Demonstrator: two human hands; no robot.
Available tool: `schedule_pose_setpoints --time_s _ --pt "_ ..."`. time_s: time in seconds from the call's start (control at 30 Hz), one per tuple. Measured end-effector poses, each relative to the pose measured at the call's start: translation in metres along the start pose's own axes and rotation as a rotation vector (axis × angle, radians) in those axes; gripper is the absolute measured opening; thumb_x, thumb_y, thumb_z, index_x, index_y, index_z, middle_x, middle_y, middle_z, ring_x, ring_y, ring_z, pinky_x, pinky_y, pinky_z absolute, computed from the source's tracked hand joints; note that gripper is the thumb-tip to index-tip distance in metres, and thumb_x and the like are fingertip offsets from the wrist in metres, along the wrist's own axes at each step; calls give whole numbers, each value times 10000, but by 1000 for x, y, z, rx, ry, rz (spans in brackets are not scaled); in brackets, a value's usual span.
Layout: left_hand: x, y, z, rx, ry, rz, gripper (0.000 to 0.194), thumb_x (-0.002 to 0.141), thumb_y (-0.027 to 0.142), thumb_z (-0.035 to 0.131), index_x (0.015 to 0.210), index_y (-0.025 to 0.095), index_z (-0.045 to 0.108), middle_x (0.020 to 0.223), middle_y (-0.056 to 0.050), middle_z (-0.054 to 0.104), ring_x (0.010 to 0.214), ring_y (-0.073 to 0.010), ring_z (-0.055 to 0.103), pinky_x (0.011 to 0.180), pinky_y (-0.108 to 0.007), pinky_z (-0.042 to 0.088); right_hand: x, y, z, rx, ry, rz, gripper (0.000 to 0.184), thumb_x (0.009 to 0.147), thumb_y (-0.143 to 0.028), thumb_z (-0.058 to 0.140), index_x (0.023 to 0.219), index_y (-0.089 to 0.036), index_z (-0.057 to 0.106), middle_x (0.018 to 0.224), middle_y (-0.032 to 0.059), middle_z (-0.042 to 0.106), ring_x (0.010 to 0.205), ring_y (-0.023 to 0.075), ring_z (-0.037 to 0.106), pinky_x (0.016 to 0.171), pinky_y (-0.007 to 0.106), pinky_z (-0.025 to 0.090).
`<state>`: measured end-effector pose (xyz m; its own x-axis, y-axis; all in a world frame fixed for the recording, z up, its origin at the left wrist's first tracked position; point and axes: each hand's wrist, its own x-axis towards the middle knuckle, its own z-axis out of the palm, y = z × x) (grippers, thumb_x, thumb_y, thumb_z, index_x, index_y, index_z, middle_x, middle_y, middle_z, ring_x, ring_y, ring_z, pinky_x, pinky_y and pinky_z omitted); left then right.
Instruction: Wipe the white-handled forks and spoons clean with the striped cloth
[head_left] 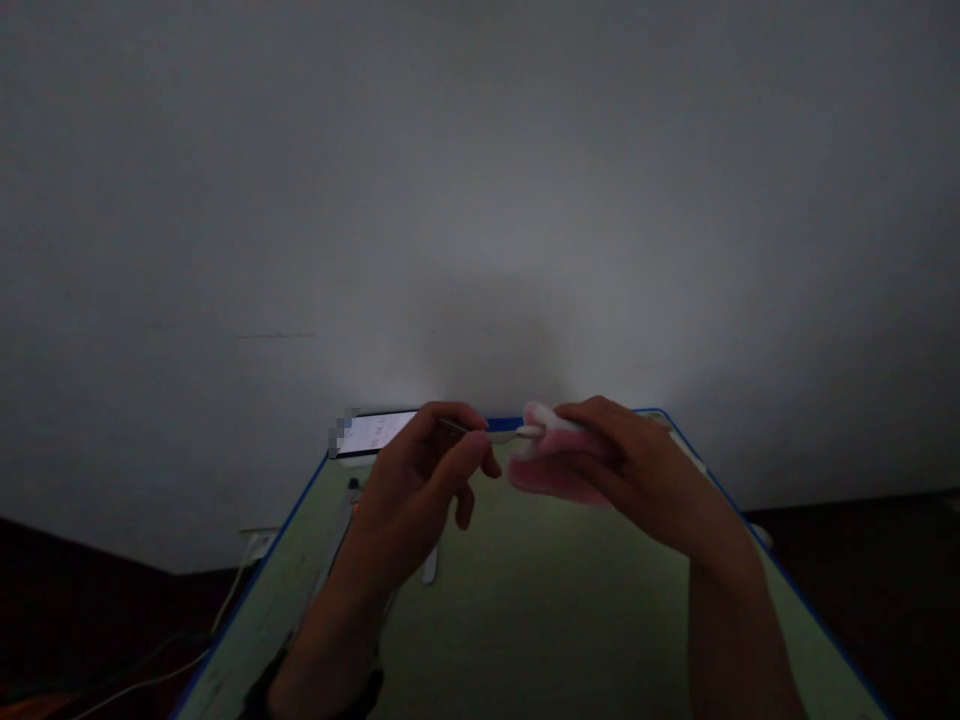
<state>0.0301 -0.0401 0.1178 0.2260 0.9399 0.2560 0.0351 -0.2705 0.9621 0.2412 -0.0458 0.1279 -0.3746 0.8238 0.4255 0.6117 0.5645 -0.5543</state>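
My left hand [431,475] is closed, with thumb and fingertips pinching the handle of a slender, shiny utensil [499,437]. It points right and looks like a spoon, but the dim light hides its exact kind. My right hand [637,455] is closed round a soft, fluffy pink and white cloth [555,480]. The cloth is folded, with a gap facing left. At that gap, the utensil's pale rounded end [531,432] meets the cloth, and part of it may be hidden inside. Both hands are raised above the far half of the table.
The pale green table [555,620] has a blue edge and stands against a grey wall [480,200]. A lit phone or tablet [371,433] lies at its far left corner. A flat white strip [430,565] lies near my left wrist. White cables [229,595] hang at left.
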Motion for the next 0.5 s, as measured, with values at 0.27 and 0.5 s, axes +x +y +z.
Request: schedule_pose_setpoints --time_s 0.27,0.5 --pt "0 -1 1 211 -18 15 259 832 243 527 1087 196 509 818 -27 640 598 -118 594 446 -176 484 0 0 1 15 -218 46 273 844 -434 452 824 -176 540 723 0 564 630 104 480 569 230 325" --pt "0 1 3 628 -41 181 168 876 259 465 968 232 603 874 0 654 663 -116 593 617 -222 471 3 -1 11 -16 -371 71 312 862 -429 407 763 -159 528 633 -12 536 546 75 430 507 222 264"
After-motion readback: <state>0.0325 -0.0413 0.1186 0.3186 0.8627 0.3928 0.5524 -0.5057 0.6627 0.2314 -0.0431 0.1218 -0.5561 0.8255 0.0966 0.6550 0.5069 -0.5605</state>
